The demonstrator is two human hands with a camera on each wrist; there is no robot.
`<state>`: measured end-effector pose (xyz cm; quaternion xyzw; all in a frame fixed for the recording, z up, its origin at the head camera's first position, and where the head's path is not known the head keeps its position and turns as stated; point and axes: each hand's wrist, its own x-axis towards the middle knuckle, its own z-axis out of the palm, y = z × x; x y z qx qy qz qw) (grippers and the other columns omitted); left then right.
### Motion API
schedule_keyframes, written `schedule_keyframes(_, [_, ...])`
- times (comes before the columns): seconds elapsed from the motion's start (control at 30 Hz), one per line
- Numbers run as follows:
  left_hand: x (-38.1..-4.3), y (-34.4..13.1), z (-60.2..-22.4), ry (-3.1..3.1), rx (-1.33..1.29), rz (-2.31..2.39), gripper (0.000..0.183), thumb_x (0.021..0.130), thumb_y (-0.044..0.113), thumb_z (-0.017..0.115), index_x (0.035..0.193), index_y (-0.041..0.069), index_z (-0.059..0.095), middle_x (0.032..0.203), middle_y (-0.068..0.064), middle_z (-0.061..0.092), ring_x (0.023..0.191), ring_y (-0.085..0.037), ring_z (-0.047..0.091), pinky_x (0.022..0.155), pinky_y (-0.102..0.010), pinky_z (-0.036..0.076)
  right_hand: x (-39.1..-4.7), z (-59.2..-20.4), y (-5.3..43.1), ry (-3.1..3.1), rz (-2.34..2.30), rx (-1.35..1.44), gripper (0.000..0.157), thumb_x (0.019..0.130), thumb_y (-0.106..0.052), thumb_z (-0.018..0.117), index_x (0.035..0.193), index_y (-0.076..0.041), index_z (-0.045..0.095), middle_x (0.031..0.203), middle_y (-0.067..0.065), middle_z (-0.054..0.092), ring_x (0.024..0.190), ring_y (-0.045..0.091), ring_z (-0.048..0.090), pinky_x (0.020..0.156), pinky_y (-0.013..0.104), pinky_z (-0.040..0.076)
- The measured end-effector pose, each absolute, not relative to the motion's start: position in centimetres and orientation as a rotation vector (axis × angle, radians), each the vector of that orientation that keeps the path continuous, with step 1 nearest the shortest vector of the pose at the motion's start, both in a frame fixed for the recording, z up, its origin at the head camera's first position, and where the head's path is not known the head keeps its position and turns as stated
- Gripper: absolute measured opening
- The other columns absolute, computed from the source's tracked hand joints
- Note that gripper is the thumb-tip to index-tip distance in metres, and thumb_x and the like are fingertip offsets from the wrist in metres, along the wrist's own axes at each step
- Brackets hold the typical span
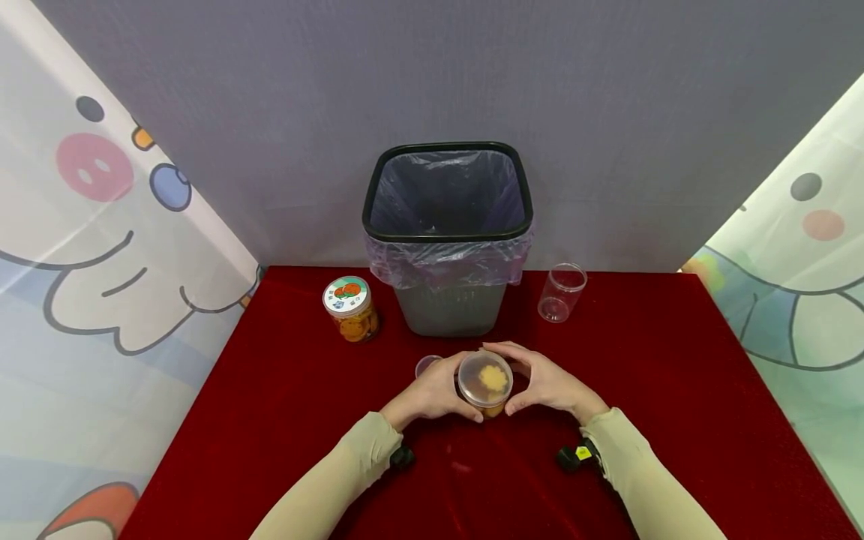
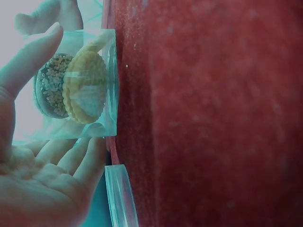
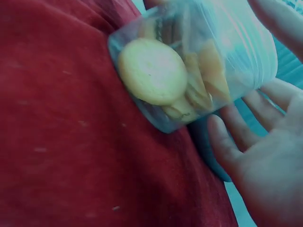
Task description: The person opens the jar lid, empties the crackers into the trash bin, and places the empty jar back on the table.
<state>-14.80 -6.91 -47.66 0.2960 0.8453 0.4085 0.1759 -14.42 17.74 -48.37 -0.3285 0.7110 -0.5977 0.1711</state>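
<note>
A clear plastic jar of cookies (image 1: 486, 380) with a translucent round top stands on the red cloth between my hands. My left hand (image 1: 439, 386) holds its left side, thumb at the front and fingers behind. Around the right side curves my right hand (image 1: 550, 379), its thumb a little apart from the wall. In the right wrist view, the right fingers (image 3: 236, 137) lie loosely spread by the jar. Through the wall I see a scalloped cookie (image 2: 87, 87) and a nut-speckled one in the left wrist view. A clear round lid (image 2: 120, 194) lies beside the left hand.
Behind the hands stands a grey trash bin (image 1: 448, 307) lined with a translucent bag. A lidded jar of orange-brown cookies (image 1: 354, 319) is at its left, with a printed label on top. At its right sits an empty clear jar (image 1: 562, 292). A grey wall rises behind.
</note>
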Motion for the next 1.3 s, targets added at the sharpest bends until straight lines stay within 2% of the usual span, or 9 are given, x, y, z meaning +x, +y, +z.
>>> schedule_keyframes(0.17, [-14.7, -6.9, -47.6, 2.391, 0.818, 1.163, 0.098, 0.056, 0.036, 0.090, 0.140, 0.028, 0.038, 0.132, 0.010, 0.049, 0.117, -0.010, 0.049, 0.098, -0.034, 0.040, -12.5, -47.8, 17.2, 2.126, -1.839, -0.897, 0.085, 0.072, -0.001, 0.078, 0.144, -0.007, 0.033, 0.144, 0.013, 0.035, 0.126, 0.030, 0.040, 0.101, 0.028, 0.038])
schedule_keyframes(0.37, [-14.7, -6.9, -47.7, 2.400, 0.827, 1.160, 0.098, 0.056, 0.036, 0.090, 0.139, 0.027, 0.039, 0.131, 0.010, 0.049, 0.117, -0.010, 0.049, 0.098, -0.033, 0.040, -9.5, -46.1, 15.2, 2.318, -1.977, -0.751, 0.085, 0.069, 0.007, 0.078, 0.141, 0.003, 0.033, 0.139, 0.019, 0.036, 0.125, 0.039, 0.036, 0.101, 0.030, 0.038])
schedule_keyframes(0.43, [-14.6, -6.9, -47.7, 2.403, 0.827, 1.160, 0.098, 0.055, 0.038, 0.090, 0.139, 0.027, 0.039, 0.131, 0.010, 0.050, 0.116, -0.010, 0.049, 0.098, -0.033, 0.041, -8.8, -46.2, 14.5, 2.400, -1.987, -0.680, 0.085, 0.069, 0.003, 0.080, 0.141, 0.001, 0.033, 0.139, 0.018, 0.036, 0.123, 0.039, 0.038, 0.100, 0.028, 0.038])
schedule_keyframes(0.67, [-14.6, -6.9, -47.7, 2.400, 0.834, 1.180, 0.097, 0.055, 0.041, 0.089, 0.138, 0.029, 0.040, 0.129, 0.012, 0.051, 0.116, -0.009, 0.050, 0.097, -0.033, 0.041, -7.9, -48.5, 12.8, 2.746, -1.865, -0.450, 0.093, 0.065, -0.024, 0.086, 0.143, -0.018, 0.036, 0.136, 0.005, 0.038, 0.118, 0.024, 0.046, 0.098, 0.016, 0.032])
schedule_keyframes(0.87, [-14.7, -6.8, -47.6, 2.398, 0.849, 1.184, 0.094, 0.056, 0.044, 0.088, 0.137, 0.031, 0.041, 0.127, 0.014, 0.051, 0.114, -0.007, 0.050, 0.096, -0.031, 0.042, -8.0, -48.8, 12.3, 2.820, -1.830, -0.383, 0.088, 0.063, -0.035, 0.086, 0.139, -0.022, 0.042, 0.132, 0.002, 0.039, 0.122, 0.020, 0.039, 0.100, 0.033, 0.032])
schedule_keyframes(0.97, [-14.7, -6.8, -47.7, 2.391, 0.849, 1.190, 0.094, 0.057, 0.040, 0.089, 0.137, 0.031, 0.041, 0.127, 0.014, 0.051, 0.114, -0.006, 0.050, 0.096, -0.031, 0.042, -8.3, -48.8, 12.6, 2.804, -1.806, -0.414, 0.087, 0.063, -0.034, 0.086, 0.138, -0.021, 0.044, 0.131, 0.002, 0.040, 0.123, 0.020, 0.039, 0.100, 0.038, 0.032])
schedule_keyframes(1.1, [-14.8, -6.8, -47.7, 2.384, 0.834, 1.183, 0.097, 0.056, 0.036, 0.090, 0.138, 0.031, 0.040, 0.128, 0.014, 0.050, 0.115, -0.007, 0.049, 0.097, -0.031, 0.041, -9.1, -48.5, 13.4, 2.720, -1.781, -0.506, 0.086, 0.063, -0.030, 0.087, 0.138, -0.020, 0.045, 0.132, 0.000, 0.042, 0.123, 0.020, 0.040, 0.100, 0.027, 0.033])
schedule_keyframes(1.2, [-14.8, -6.9, -47.6, 2.385, 0.821, 1.166, 0.098, 0.056, 0.036, 0.091, 0.139, 0.030, 0.039, 0.129, 0.013, 0.050, 0.115, -0.007, 0.049, 0.097, -0.032, 0.041, -9.9, -47.4, 14.2, 2.572, -1.788, -0.654, 0.083, 0.065, -0.020, 0.087, 0.137, -0.012, 0.046, 0.133, 0.006, 0.042, 0.122, 0.025, 0.042, 0.099, 0.023, 0.035])
schedule_keyframes(1.3, [-14.8, -6.9, -47.5, 2.386, 0.813, 1.148, 0.098, 0.057, 0.037, 0.090, 0.140, 0.029, 0.038, 0.130, 0.012, 0.049, 0.116, -0.009, 0.049, 0.098, -0.033, 0.040, -11.0, -46.0, 15.1, 2.394, -1.759, -0.812, 0.079, 0.068, -0.010, 0.084, 0.137, -0.005, 0.045, 0.132, 0.014, 0.042, 0.120, 0.032, 0.042, 0.099, 0.025, 0.038])
